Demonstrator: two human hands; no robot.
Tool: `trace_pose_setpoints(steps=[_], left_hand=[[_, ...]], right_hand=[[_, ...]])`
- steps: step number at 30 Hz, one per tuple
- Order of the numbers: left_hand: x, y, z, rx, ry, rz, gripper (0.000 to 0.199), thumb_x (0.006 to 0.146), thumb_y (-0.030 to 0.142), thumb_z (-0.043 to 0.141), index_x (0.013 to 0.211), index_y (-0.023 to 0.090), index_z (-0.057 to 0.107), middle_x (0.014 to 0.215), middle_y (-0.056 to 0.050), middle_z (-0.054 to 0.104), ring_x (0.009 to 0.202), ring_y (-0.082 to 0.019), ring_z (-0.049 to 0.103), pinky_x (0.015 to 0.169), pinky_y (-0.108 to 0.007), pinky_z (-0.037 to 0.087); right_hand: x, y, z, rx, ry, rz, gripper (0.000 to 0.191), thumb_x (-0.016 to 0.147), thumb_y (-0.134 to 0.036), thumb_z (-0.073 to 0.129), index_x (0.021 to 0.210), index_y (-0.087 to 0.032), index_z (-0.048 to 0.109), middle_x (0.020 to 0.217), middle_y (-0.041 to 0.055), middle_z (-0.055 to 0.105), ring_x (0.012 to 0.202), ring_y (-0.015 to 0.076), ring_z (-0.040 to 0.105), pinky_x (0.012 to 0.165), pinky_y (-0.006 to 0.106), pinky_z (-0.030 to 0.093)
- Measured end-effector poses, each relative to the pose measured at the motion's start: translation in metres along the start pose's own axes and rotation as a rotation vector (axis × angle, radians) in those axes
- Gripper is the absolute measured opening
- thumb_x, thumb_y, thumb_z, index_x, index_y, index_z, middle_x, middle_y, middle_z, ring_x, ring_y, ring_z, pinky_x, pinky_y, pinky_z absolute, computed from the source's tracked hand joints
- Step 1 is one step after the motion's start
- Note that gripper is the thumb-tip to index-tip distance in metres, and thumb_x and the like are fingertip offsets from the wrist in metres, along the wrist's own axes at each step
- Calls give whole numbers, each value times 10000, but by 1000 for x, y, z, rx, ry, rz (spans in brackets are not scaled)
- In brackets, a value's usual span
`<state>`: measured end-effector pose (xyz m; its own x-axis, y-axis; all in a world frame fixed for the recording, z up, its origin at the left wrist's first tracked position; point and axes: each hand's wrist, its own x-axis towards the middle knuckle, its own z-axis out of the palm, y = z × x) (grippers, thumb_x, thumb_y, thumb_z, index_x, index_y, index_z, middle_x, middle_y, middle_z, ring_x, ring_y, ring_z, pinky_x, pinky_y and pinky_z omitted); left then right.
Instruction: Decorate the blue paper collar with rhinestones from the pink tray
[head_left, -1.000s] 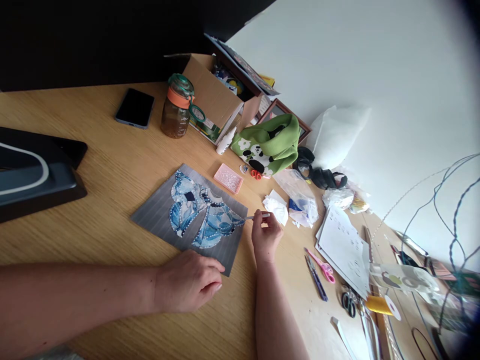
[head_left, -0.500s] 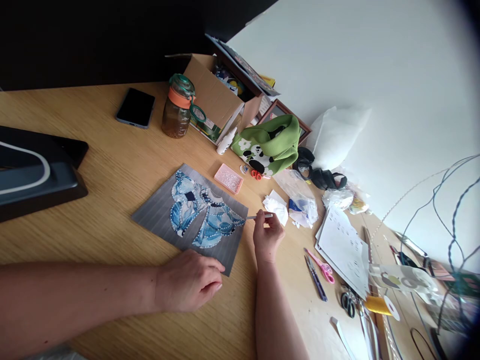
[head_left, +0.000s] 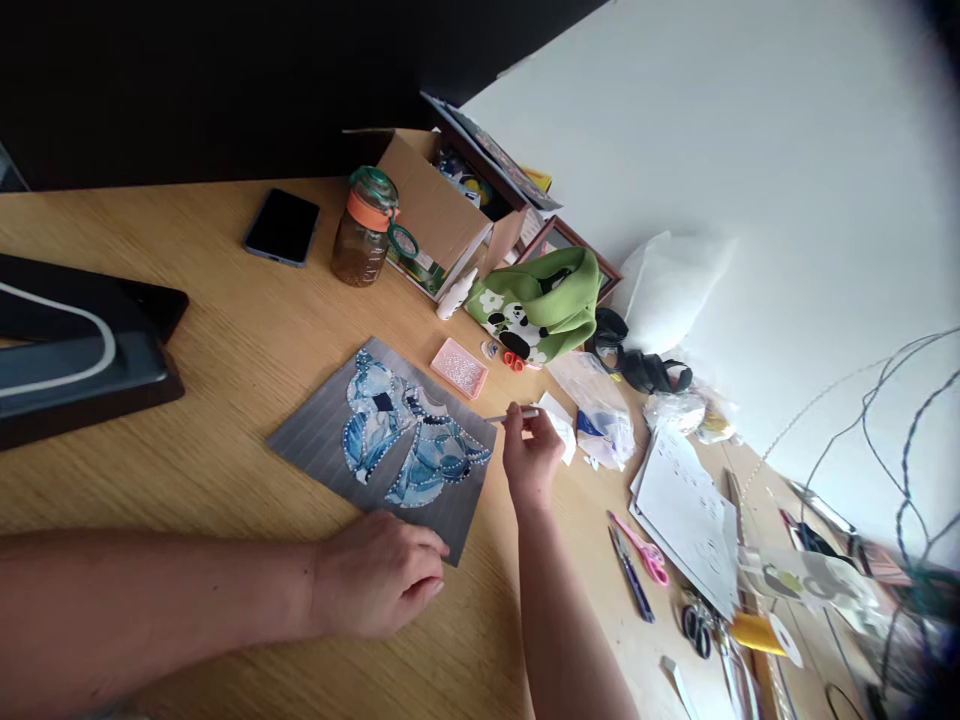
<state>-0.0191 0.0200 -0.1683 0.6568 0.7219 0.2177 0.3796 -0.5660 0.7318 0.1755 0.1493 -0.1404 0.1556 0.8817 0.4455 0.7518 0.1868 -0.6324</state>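
A grey sheet with a blue butterfly picture (head_left: 416, 440), edged with pale dots, lies on the wooden table. On its lower edge rests my left hand (head_left: 382, 574), fingers loosely curled together; whether anything is under them is hidden. My right hand (head_left: 531, 455) pinches a thin pale pen-like tool (head_left: 521, 415), whose tip points left over the sheet's right corner. Just above the sheet sits a pink tray (head_left: 459, 368) of tiny clear beads.
Behind stand a jar (head_left: 364, 228), a cardboard box (head_left: 431, 200), a white bottle (head_left: 457, 295) and a green panda bag (head_left: 540, 305). A phone (head_left: 282, 227) lies at the back left. Pink scissors (head_left: 641, 548), a cutter (head_left: 631, 575) and papers (head_left: 686, 515) lie right.
My right hand and the tool have moved up slightly, away from the butterfly's right wing tip towards the tray. My left hand stays on the sheet. The view has shifted a little.
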Motion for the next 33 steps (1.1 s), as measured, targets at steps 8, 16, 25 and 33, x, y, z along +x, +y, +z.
trace_pose_setpoints(steps=[8,16,25,33], left_hand=[[-1,-2,4,27,4,4,170,889,189,542,770,218,660,1152,58,711,907,-198,729,738,-306,569],[-1,-4,6,43,43,29,149,887,190,564,779,213,664,1138,60,713,885,-175,728,710,-290,552],[-2,-5,8,26,51,32,156,891,201,558,775,213,661,1130,63,714,880,-172,727,711,-291,543],[0,-6,6,21,50,32,158,883,194,547,761,211,646,1124,57,717,885,-171,728,707,-279,539]], right_hand=[[42,-2,32,-74,-32,-6,444,886,-595,474,700,-206,582,645,66,687,617,212,657,606,294,440],[45,10,45,-165,-25,-34,444,913,-577,443,730,-205,598,647,55,681,598,205,639,597,283,393],[45,17,50,-227,-33,-102,404,940,-521,446,761,-198,609,717,72,708,656,211,662,638,289,401],[45,19,52,-235,-25,-134,389,950,-496,433,772,-198,608,717,79,707,682,220,671,649,291,418]])
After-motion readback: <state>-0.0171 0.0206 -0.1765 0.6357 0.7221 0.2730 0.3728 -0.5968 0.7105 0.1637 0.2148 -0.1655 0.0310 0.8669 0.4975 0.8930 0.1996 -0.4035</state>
